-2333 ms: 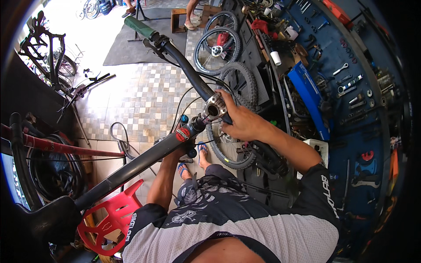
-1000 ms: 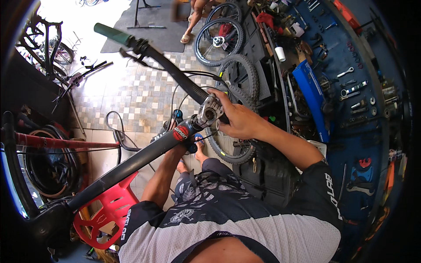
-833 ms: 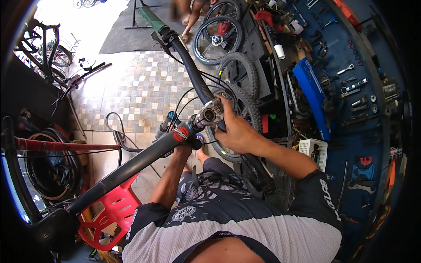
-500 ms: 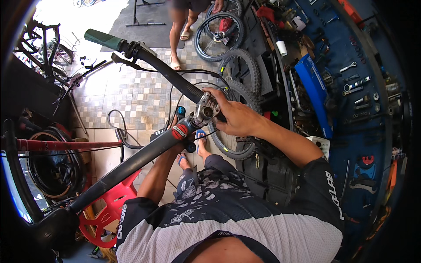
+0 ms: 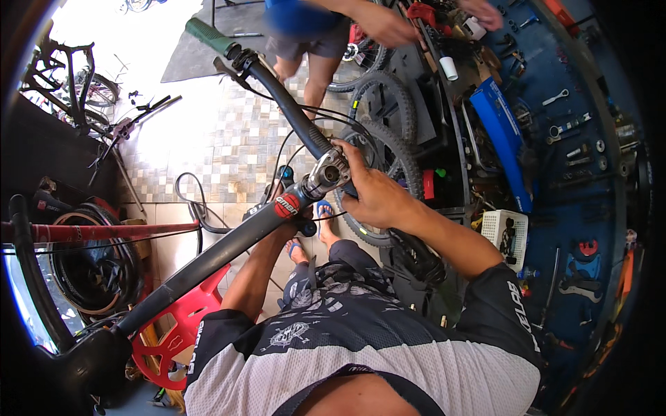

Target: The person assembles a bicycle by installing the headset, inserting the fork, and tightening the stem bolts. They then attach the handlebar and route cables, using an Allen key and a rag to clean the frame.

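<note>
A black bicycle stands in front of me with its frame tube (image 5: 208, 256) running up to a silver stem (image 5: 326, 173). The black handlebar (image 5: 284, 104) ends in a green grip (image 5: 205, 35). My right hand (image 5: 371, 194) is closed around the handlebar right beside the stem, above the knobby front tyre (image 5: 392, 156). My left forearm (image 5: 260, 270) reaches up under the frame tube. My left hand itself is hidden behind the tube near the head of the frame.
Another person in blue (image 5: 305, 28) stands at the top, reaching toward a bench. A blue tool wall (image 5: 569, 125) with wrenches fills the right. A white basket (image 5: 505, 236), a red plastic stool (image 5: 173, 333), stacked tyres (image 5: 90, 263) and another bicycle (image 5: 69, 90) surround me.
The handlebar has swung back and forth under my right hand. The person in blue has come closer into view at the top.
</note>
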`<state>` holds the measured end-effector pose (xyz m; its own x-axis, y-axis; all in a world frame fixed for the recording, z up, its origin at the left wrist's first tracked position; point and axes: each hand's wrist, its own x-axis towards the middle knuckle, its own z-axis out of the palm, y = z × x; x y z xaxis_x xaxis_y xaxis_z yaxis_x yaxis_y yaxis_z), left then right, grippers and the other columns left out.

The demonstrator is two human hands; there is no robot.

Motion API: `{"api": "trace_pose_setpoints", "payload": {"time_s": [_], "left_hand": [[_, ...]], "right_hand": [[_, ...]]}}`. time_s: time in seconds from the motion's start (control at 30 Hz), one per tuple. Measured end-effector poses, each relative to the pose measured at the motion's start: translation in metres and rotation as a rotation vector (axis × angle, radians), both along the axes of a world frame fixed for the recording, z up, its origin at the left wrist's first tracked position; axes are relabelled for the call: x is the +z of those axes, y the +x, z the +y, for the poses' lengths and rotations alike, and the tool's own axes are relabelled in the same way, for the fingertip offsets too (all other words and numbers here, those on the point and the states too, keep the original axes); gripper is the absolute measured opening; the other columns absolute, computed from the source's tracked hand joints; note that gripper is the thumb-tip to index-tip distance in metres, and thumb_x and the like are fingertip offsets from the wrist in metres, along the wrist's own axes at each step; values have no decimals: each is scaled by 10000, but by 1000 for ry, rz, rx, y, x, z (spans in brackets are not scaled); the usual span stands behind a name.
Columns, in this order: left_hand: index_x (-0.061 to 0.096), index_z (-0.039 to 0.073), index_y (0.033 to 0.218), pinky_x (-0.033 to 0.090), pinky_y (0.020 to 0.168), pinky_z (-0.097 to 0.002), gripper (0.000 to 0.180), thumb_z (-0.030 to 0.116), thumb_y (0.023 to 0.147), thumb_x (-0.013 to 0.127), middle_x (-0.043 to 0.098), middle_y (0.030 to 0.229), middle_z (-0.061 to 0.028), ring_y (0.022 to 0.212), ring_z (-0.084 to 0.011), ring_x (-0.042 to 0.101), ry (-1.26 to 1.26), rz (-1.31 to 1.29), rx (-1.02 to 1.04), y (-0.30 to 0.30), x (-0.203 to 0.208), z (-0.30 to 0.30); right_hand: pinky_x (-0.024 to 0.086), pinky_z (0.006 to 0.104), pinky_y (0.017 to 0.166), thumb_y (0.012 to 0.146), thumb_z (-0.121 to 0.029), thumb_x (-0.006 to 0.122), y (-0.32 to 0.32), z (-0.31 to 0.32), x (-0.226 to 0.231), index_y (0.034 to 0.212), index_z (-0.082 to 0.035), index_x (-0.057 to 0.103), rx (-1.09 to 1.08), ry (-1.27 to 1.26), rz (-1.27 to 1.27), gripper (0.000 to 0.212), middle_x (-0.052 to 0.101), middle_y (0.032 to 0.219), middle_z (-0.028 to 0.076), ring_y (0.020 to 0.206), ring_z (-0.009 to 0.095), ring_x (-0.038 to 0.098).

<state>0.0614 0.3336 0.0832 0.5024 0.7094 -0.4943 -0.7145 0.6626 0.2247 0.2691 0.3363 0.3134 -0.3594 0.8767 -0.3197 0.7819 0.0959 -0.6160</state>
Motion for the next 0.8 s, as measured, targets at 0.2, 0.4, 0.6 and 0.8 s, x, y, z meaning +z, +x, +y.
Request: {"api": "trace_pose_setpoints", "payload": {"time_s": [0.2,0.4,0.6,0.8], "left_hand": [[618,134,1083,488,597,-391,578,659,1052,377,615,824,-59,600,-217,545,-49,4,136,5,-35,-9],[631,194,1161,536,654,-334,371,518,1012,529,675,1071,-27,829,-166,620,378,540,67,2,-83,6],[501,164,924,403,694,-308,204,324,1049,516,434,790,5,710,-154,430,421,308,-86,-14,-54,-10],[539,149,913,432,699,-363,232,359,1011,557,479,769,-25,704,-193,471,371,81,17,-21,-42,-17]], "right_hand": [[513,574,856,843,-91,642,1,-4,-1,1604,-101,44,-2,7,14,968,686,983,340,905,533,682],[523,564,730,838,-182,673,-2,-18,-6,1603,6,39,-90,-12,36,1011,682,814,325,786,513,686],[570,414,841,955,-449,725,31,-42,-40,1597,25,134,-172,-358,719,993,719,1072,294,952,329,726],[576,294,691,994,-316,718,164,-86,-109,1086,-38,743,-711,273,659,293,766,930,61,770,122,706]]}}
